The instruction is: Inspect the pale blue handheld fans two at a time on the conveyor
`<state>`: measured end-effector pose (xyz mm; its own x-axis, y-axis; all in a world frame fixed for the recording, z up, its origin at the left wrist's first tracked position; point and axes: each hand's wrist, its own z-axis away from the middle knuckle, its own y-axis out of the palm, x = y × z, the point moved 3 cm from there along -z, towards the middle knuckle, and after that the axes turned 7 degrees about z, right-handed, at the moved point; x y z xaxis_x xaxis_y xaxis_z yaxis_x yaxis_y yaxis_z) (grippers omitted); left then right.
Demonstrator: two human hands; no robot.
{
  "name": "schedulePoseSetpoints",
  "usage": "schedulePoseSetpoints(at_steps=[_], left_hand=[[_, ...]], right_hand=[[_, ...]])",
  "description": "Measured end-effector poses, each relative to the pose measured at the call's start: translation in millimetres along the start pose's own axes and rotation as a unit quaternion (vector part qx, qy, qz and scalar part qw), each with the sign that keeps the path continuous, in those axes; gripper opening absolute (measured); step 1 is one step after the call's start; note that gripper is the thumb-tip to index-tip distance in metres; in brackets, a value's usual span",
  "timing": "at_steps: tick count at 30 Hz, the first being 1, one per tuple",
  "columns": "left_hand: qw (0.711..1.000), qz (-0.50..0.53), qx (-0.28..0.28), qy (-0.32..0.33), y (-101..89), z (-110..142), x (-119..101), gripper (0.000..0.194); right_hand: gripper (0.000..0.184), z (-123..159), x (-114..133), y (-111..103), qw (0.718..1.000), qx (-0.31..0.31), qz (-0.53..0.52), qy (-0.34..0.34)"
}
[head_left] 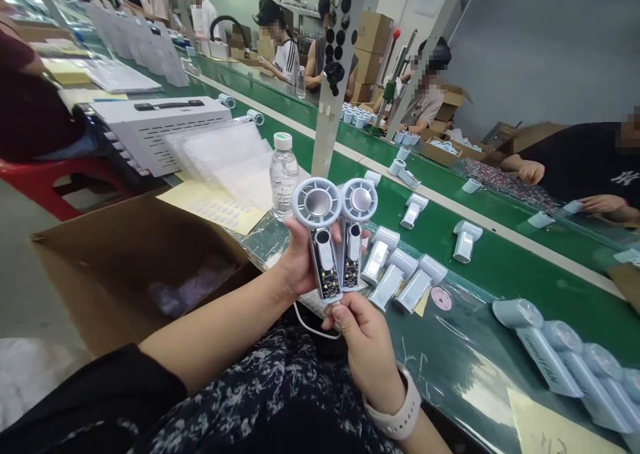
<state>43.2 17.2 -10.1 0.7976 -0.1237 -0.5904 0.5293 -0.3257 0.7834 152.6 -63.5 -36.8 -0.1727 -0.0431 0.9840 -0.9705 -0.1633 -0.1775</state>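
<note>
Two small light-blue handheld fans stand side by side in front of me, the nearer fan (327, 261) and the farther fan (354, 241). Dark panels with circuit parts show on both handles. My left hand (300, 257) is closed around them from the left, its thumb along the nearer one. At the foot of the nearer fan, my right hand (363, 331) pinches the end of a white cable (313, 331); its plug is mostly hidden by the fingers. Right of the held fans, several more fans (393, 281) lie on the bench.
A water bottle (284, 174) stands behind my left hand. An open cardboard box (140, 267) is at left, below a white machine (160, 131). More fans (560, 347) lie in a row at right. Beyond, a green conveyor (435, 217) carries fans, with several people across it.
</note>
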Motion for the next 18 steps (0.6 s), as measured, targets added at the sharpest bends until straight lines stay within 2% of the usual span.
schedulePoseSetpoints(at_steps=[3,5,8,11,14,18], left_hand=[[0.999,-0.030,-0.020,0.033,-3.7,0.4,0.3,0.071],[0.998,-0.035,-0.032,0.043,-5.7,1.7,0.5,0.071],[0.998,0.002,-0.045,0.032,-6.7,3.1,0.3,0.068],[0.997,0.066,-0.050,0.010,-6.0,3.2,-1.3,0.065],[0.995,0.089,-0.035,0.001,-4.5,3.5,-3.6,0.064],[0.997,0.076,-0.012,0.002,0.0,7.0,-4.3,0.061]], right_hand=[[0.044,2.3,-6.0,7.2,0.998,-0.018,-0.065,0.011],[0.043,2.2,-6.6,8.0,0.997,-0.001,-0.077,0.007],[0.037,0.3,-1.5,4.0,0.998,0.043,-0.015,-0.037],[0.038,-2.1,3.2,-1.5,0.997,0.020,0.023,-0.074],[0.038,-3.6,-0.1,-3.0,0.999,-0.030,0.002,-0.035],[0.041,-0.2,-7.3,3.2,0.996,-0.031,-0.080,0.013]])
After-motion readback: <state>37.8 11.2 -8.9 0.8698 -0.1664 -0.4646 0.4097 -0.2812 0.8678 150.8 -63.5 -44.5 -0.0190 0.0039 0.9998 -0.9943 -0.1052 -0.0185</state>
